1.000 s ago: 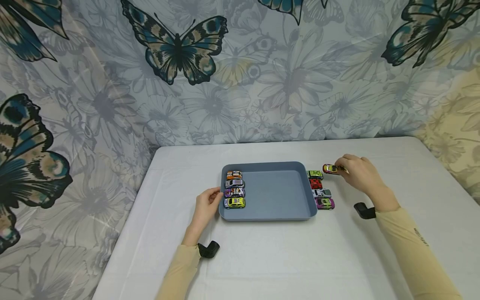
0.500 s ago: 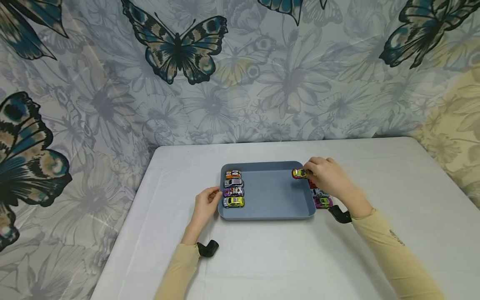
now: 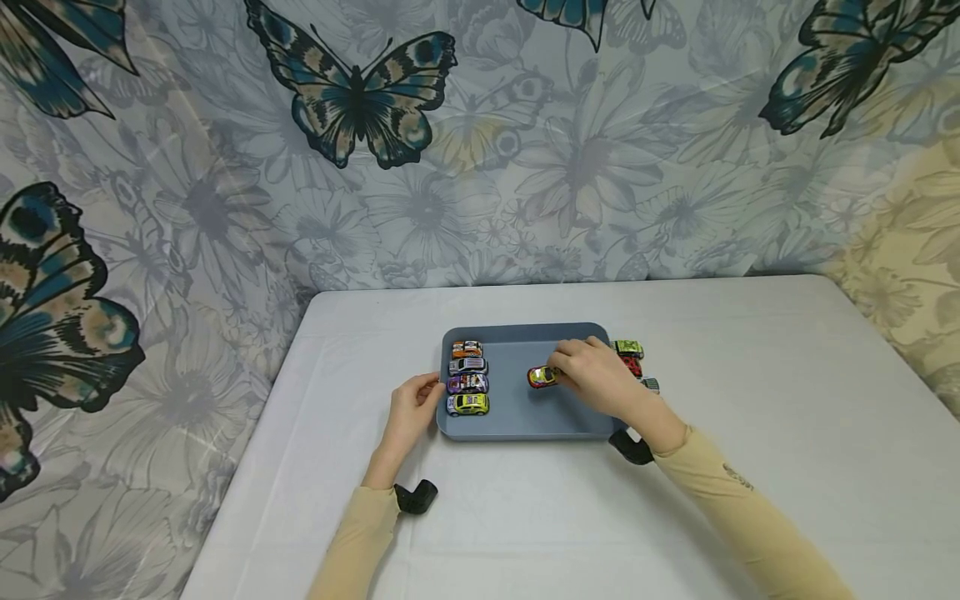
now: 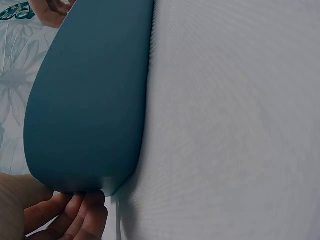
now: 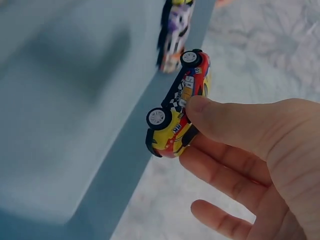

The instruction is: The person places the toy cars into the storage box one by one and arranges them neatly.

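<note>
A red and yellow toy car [image 3: 542, 377] is pinched between thumb and fingers of my right hand [image 3: 602, 379], above the middle of the blue-grey tray [image 3: 517, 423]. The right wrist view shows its wheels and printed side as the car [image 5: 181, 110] tilts in the grip. My left hand [image 3: 408, 417] holds the tray's left edge, its thumb [image 4: 30, 190] and curled fingers at the rim. Inside the tray, along the left wall, stand an orange toy car [image 3: 467, 349], a silver one [image 3: 468, 366], a purple one [image 3: 467, 383] and a yellow-green one [image 3: 468, 405].
Just outside the tray's right wall are a green toy car [image 3: 628, 348], a red one [image 3: 633, 366] and a silver one [image 3: 651, 384], partly hidden by my right arm. The tray stands on a white-covered table [image 3: 510, 517]. A butterfly-patterned cloth [image 3: 480, 208] hangs behind.
My right hand has carried the red and yellow toy car leftward from beyond the tray's right side to above the tray's middle. The left hand stays at the tray's edge.
</note>
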`<control>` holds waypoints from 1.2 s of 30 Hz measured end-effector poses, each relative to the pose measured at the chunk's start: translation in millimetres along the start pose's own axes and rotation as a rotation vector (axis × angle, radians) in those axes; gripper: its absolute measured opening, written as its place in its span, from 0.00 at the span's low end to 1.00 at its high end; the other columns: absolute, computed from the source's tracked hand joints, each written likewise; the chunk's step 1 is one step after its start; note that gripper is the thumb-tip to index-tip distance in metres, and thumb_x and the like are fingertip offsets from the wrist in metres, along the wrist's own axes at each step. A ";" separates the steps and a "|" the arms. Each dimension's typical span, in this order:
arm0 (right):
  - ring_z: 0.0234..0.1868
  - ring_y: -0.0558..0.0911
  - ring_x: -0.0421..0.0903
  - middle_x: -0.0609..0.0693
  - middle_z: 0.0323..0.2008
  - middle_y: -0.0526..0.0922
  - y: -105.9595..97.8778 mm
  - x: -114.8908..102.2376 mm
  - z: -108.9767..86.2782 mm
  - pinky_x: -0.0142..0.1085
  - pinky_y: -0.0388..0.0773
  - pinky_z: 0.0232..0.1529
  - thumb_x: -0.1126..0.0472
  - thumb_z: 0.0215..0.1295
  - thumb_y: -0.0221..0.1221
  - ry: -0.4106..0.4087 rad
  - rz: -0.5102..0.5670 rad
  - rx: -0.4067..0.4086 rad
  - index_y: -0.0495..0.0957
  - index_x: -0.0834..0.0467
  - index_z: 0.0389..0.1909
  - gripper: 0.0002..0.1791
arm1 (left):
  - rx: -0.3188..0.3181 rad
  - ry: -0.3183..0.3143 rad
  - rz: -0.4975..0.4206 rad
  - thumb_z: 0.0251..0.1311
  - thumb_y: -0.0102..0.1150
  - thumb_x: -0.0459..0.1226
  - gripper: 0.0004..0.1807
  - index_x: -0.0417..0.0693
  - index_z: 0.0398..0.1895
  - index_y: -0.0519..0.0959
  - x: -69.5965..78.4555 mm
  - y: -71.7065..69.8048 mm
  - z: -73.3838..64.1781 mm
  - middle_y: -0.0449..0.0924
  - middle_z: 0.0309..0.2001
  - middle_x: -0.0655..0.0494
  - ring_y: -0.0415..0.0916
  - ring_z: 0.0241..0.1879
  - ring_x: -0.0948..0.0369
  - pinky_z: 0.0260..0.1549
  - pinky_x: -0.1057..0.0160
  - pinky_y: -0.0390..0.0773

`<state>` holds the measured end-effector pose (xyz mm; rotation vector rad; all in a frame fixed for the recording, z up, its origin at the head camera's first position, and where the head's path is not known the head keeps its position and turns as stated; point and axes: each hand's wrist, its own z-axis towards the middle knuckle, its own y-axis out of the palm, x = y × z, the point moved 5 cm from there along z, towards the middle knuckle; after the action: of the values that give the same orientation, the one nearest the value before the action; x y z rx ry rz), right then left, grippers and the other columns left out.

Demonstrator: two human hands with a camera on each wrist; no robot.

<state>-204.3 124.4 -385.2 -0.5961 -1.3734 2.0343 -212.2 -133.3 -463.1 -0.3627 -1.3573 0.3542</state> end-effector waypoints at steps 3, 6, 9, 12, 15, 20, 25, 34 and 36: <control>0.31 0.77 0.44 0.48 0.30 0.78 6.5 -13.1 6.4 0.39 0.69 0.30 0.65 0.48 0.69 -0.040 -0.002 -0.001 0.80 0.57 0.30 0.09 | 0.001 -0.006 -0.002 0.61 0.56 0.31 0.15 0.29 0.48 0.76 0.1 -0.3 0.0 0.80 0.37 0.43 0.77 0.35 0.55 0.35 0.64 0.80; 0.30 0.77 0.44 0.47 0.29 0.78 12.8 -25.3 12.1 0.38 0.69 0.30 0.64 0.49 0.69 -0.075 -0.010 -0.013 0.80 0.56 0.30 0.08 | 0.003 -0.004 0.000 0.61 0.56 0.31 0.15 0.29 0.48 0.77 0.3 -0.4 0.1 0.80 0.37 0.43 0.77 0.35 0.54 0.35 0.63 0.80; 0.29 0.76 0.42 0.46 0.28 0.77 18.8 -36.5 16.8 0.36 0.67 0.29 0.64 0.50 0.68 -0.098 -0.013 -0.031 0.80 0.55 0.29 0.07 | 0.002 0.001 0.005 0.61 0.56 0.31 0.14 0.29 0.48 0.77 0.5 -0.2 0.4 0.80 0.37 0.42 0.78 0.35 0.54 0.35 0.63 0.80; 0.28 0.76 0.41 0.45 0.28 0.77 23.5 -46.5 20.2 0.35 0.66 0.29 0.63 0.51 0.68 -0.120 -0.012 -0.044 0.80 0.54 0.29 0.06 | -0.001 0.002 0.006 0.62 0.56 0.31 0.15 0.29 0.48 0.77 0.3 0.1 0.6 0.80 0.37 0.42 0.78 0.35 0.54 0.35 0.63 0.80; 0.28 0.76 0.41 0.44 0.27 0.77 26.9 -55.2 22.6 0.33 0.64 0.28 0.63 0.51 0.68 -0.140 -0.013 -0.057 0.80 0.53 0.28 0.05 | -0.001 0.003 0.008 0.61 0.56 0.32 0.15 0.29 0.48 0.77 0.2 0.1 0.6 0.80 0.37 0.42 0.78 0.35 0.54 0.35 0.63 0.80; 0.27 0.75 0.39 0.43 0.26 0.76 30.7 -67.3 27.1 0.32 0.61 0.27 0.62 0.52 0.67 -0.167 -0.015 -0.087 0.81 0.53 0.28 0.05 | 0.004 0.013 0.016 0.61 0.56 0.32 0.15 0.29 0.47 0.77 0.4 -0.5 0.8 0.80 0.37 0.42 0.78 0.34 0.54 0.35 0.63 0.80; 0.28 0.75 0.40 0.43 0.27 0.77 35.7 -75.7 33.6 0.31 0.63 0.28 0.59 0.51 0.68 -0.167 -0.006 -0.132 0.81 0.53 0.30 0.06 | 0.004 0.021 0.012 0.61 0.56 0.32 0.15 0.29 0.47 0.77 -0.1 -0.7 0.9 0.80 0.37 0.42 0.78 0.35 0.53 0.35 0.62 0.80; 0.29 0.77 0.40 0.45 0.28 0.78 48.1 -84.5 45.3 0.33 0.66 0.29 0.60 0.52 0.67 -0.145 0.070 -0.212 0.81 0.54 0.32 0.07 | -0.002 0.018 0.008 0.61 0.56 0.32 0.14 0.29 0.47 0.77 0.0 0.1 -0.2 0.80 0.36 0.43 0.77 0.34 0.54 0.34 0.62 0.80; 0.28 0.76 0.40 0.45 0.28 0.78 50.8 -85.9 47.3 0.33 0.66 0.29 0.60 0.52 0.67 -0.134 0.082 -0.222 0.80 0.53 0.31 0.07 | -0.005 0.011 0.006 0.62 0.56 0.32 0.15 0.29 0.47 0.77 0.4 0.0 -0.3 0.80 0.37 0.43 0.77 0.34 0.54 0.34 0.63 0.80</control>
<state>-185.8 19.1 -412.7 -0.6295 -1.6948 2.0317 -211.8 -133.1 -462.8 -0.3723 -1.3474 0.3531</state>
